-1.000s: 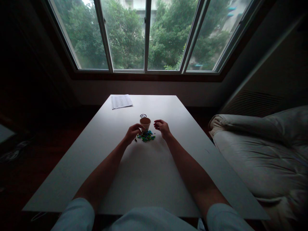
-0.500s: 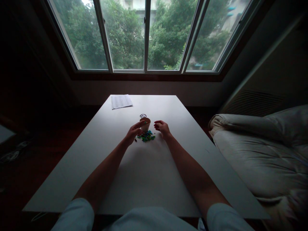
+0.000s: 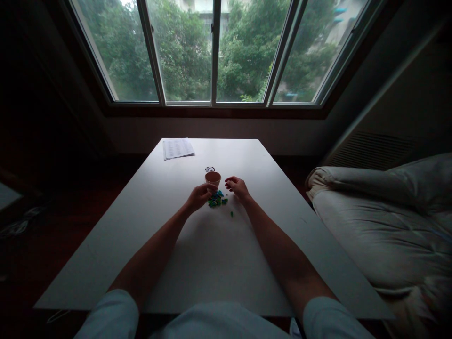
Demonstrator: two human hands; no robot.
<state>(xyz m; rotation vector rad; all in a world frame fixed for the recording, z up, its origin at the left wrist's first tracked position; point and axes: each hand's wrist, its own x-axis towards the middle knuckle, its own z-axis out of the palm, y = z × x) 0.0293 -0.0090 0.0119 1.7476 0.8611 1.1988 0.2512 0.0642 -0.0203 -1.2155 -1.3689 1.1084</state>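
So the two hands are apart, one on each side of a cup [image 3: 213, 178]. It's a round, tapered thing, wider at the rim, brown inside with a paler outer wall, and it stands upright around the middle of the table [image 3: 226, 263], toward the far half. The left hand [image 3: 200, 196] has its fingers stretched right in front of the cup, at the left edge of a pile of bits [image 3: 216, 200]. Can't tell if they're pinching anything or touching the cup. The right hand [image 3: 238, 187] is half curled, just right of the cup with a gap between; too dim to tell if its fingertips grip something.

The bits are small, chunky and mostly green and blue, heaped on the near side of the cup. One loose green piece [image 3: 231, 214] lies nearer and to the right. Tabletop's smooth, white, slightly glossy. Flat printed paper sheets [image 3: 178, 148] at the far left, wrinkly padded cushion [image 3: 381, 230] off to the right.
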